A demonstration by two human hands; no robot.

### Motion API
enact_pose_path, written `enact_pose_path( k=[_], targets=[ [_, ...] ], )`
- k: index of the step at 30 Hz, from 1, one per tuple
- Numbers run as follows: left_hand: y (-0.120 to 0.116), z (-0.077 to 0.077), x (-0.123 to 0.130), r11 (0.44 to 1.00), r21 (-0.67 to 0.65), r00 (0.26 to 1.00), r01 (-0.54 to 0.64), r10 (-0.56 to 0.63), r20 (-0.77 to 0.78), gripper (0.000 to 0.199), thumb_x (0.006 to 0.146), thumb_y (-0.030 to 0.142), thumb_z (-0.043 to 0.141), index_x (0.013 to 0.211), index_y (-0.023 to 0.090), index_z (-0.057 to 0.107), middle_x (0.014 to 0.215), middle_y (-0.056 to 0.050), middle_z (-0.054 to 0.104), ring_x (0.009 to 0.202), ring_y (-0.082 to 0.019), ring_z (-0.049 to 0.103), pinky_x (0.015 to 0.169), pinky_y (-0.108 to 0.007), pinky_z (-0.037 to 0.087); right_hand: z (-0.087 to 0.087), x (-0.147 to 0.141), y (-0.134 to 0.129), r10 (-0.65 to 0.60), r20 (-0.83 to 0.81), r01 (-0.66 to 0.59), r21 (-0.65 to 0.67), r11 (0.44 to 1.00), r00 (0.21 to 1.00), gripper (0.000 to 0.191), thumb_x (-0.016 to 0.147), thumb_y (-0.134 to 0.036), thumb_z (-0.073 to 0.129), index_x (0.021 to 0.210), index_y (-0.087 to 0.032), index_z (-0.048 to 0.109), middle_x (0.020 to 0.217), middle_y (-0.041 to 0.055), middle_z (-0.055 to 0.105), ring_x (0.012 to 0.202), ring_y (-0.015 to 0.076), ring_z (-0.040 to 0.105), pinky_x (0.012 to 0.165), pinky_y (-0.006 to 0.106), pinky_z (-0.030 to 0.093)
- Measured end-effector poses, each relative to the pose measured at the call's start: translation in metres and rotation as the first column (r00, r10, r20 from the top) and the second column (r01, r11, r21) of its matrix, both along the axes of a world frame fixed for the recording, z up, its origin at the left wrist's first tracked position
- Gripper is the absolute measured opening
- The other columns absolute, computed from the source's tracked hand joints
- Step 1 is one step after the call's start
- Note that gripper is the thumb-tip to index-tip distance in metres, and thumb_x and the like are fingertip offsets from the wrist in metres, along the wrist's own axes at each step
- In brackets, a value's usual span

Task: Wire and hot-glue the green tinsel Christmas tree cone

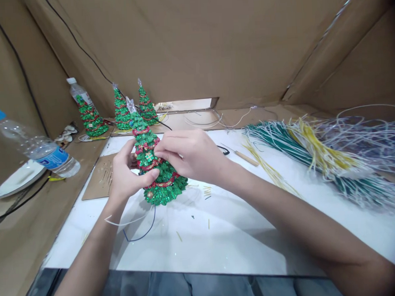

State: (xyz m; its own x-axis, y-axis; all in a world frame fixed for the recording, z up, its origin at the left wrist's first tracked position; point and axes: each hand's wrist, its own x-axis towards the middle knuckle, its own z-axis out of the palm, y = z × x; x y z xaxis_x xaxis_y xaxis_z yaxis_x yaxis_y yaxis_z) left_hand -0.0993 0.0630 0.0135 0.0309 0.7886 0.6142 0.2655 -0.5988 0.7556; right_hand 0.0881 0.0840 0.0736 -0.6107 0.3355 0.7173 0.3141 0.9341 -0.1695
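Note:
A small glittery green Christmas tree figurine (164, 172) with red garlands and a clear star on top is held up over the white board, leaning slightly to the left. My left hand (128, 173) grips it from the left, the thumb lying across its lower front. Pinched fingertips of my right hand (187, 153) touch the tree's right side at mid-height. Whatever sits between those fingertips, if anything, is hidden. From under the tree's base hang a white wire (128, 223) and a blue wire (142, 236).
Bundles of green, yellow and white wires (330, 154) lie at right, near a wooden-handled awl (246, 157). Several similar trees (121, 110) stand behind. A water bottle (48, 151) and a plate (18, 178) are at left. Short yellow bits (207, 191) lie on the white board (238, 234).

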Motion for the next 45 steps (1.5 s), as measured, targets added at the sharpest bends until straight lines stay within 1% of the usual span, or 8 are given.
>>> enact_pose_path(
  k=[4, 8, 10, 13, 18, 24, 37, 45],
  targets=[
    [-0.001, 0.002, 0.001, 1.000, -0.003, 1.000, -0.010, 0.009, -0.011, 0.069, 0.061, 0.055, 0.077, 0.116, 0.017, 0.057, 0.077, -0.003, 0.065, 0.068, -0.020, 0.064, 0.061, -0.030, 0.054, 0.006, -0.001, -0.004, 0.018, -0.140, -0.068, -0.359, 0.931, 0.990, 0.013, 0.082, -0.018, 0.061, 0.071, -0.015, 0.067, 0.068, -0.0003, 0.065, 0.060, 0.0079, 0.050, 0.060, 0.024, 0.039],
    [-0.003, 0.006, 0.002, 1.000, 0.027, 1.000, -0.005, 0.006, -0.030, 0.069, 0.057, 0.055, 0.078, 0.111, 0.018, 0.058, 0.082, -0.004, 0.067, 0.068, -0.020, 0.064, 0.059, -0.029, 0.054, 0.011, 0.000, -0.001, -0.040, -0.249, -0.153, -0.705, 0.693, 0.968, 0.020, 0.069, -0.030, 0.075, 0.066, -0.013, 0.063, 0.065, -0.0008, 0.062, 0.056, 0.0071, 0.050, 0.054, 0.023, 0.040],
    [-0.003, 0.006, 0.003, 0.999, 0.038, 1.000, -0.008, 0.009, -0.028, 0.070, 0.055, 0.055, 0.080, 0.111, 0.018, 0.058, 0.084, -0.004, 0.067, 0.071, -0.021, 0.065, 0.060, -0.029, 0.054, 0.011, 0.000, 0.004, -0.085, -0.255, -0.151, -0.776, 0.612, 0.963, 0.031, 0.059, -0.032, 0.081, 0.075, -0.012, 0.063, 0.073, 0.0000, 0.063, 0.058, 0.0072, 0.051, 0.052, 0.022, 0.040],
    [-0.002, 0.006, 0.002, 0.999, 0.036, 1.000, 0.016, -0.016, -0.012, 0.074, 0.054, 0.054, 0.080, 0.115, 0.018, 0.058, 0.087, -0.004, 0.068, 0.071, -0.021, 0.066, 0.062, -0.029, 0.054, 0.008, 0.002, 0.012, -0.081, -0.215, -0.135, -0.822, 0.554, 0.973, 0.055, 0.055, -0.035, 0.084, 0.101, -0.012, 0.066, 0.090, 0.0034, 0.065, 0.066, 0.0085, 0.054, 0.052, 0.021, 0.041],
    [-0.002, 0.004, 0.001, 0.999, 0.015, 0.999, 0.051, -0.051, 0.015, 0.073, 0.055, 0.049, 0.081, 0.117, 0.019, 0.058, 0.085, -0.003, 0.068, 0.067, -0.020, 0.066, 0.067, -0.033, 0.055, 0.003, 0.007, 0.020, 0.118, -0.165, -0.198, -0.896, 0.398, 0.979, 0.047, 0.069, -0.046, 0.075, 0.108, -0.020, 0.070, 0.094, 0.0040, 0.071, 0.078, 0.0126, 0.062, 0.054, 0.020, 0.046],
    [-0.003, 0.004, 0.003, 0.999, -0.044, 1.000, -0.001, 0.001, 0.009, 0.071, 0.055, 0.049, 0.080, 0.115, 0.018, 0.059, 0.080, -0.003, 0.067, 0.078, -0.024, 0.067, 0.068, -0.033, 0.055, 0.002, 0.010, 0.020, 0.108, -0.125, -0.158, -0.909, 0.385, 0.986, 0.045, 0.070, -0.048, 0.074, 0.107, -0.022, 0.071, 0.093, 0.0036, 0.073, 0.081, 0.0137, 0.064, 0.056, 0.019, 0.049],
    [-0.002, 0.003, 0.002, 0.997, -0.057, 0.998, 0.058, -0.059, -0.028, 0.071, 0.056, 0.042, 0.079, 0.119, 0.019, 0.058, 0.082, -0.003, 0.068, 0.072, -0.022, 0.065, 0.068, -0.033, 0.056, 0.006, 0.015, 0.019, 0.179, -0.099, -0.159, -0.917, 0.365, 0.979, 0.043, 0.075, -0.041, 0.071, 0.115, -0.023, 0.068, 0.101, 0.0042, 0.072, 0.080, 0.0125, 0.065, 0.062, 0.021, 0.054],
    [0.000, 0.001, 0.002, 0.992, -0.103, 0.997, 0.078, -0.080, -0.017, 0.076, 0.051, 0.043, 0.082, 0.119, 0.020, 0.057, 0.083, -0.003, 0.068, 0.076, -0.024, 0.066, 0.066, -0.033, 0.056, 0.008, 0.015, 0.017, 0.120, -0.049, -0.092, -0.918, 0.385, 0.992, 0.037, 0.074, -0.040, 0.072, 0.106, -0.020, 0.072, 0.093, 0.0048, 0.073, 0.076, 0.0127, 0.066, 0.061, 0.022, 0.056]
  ],
)
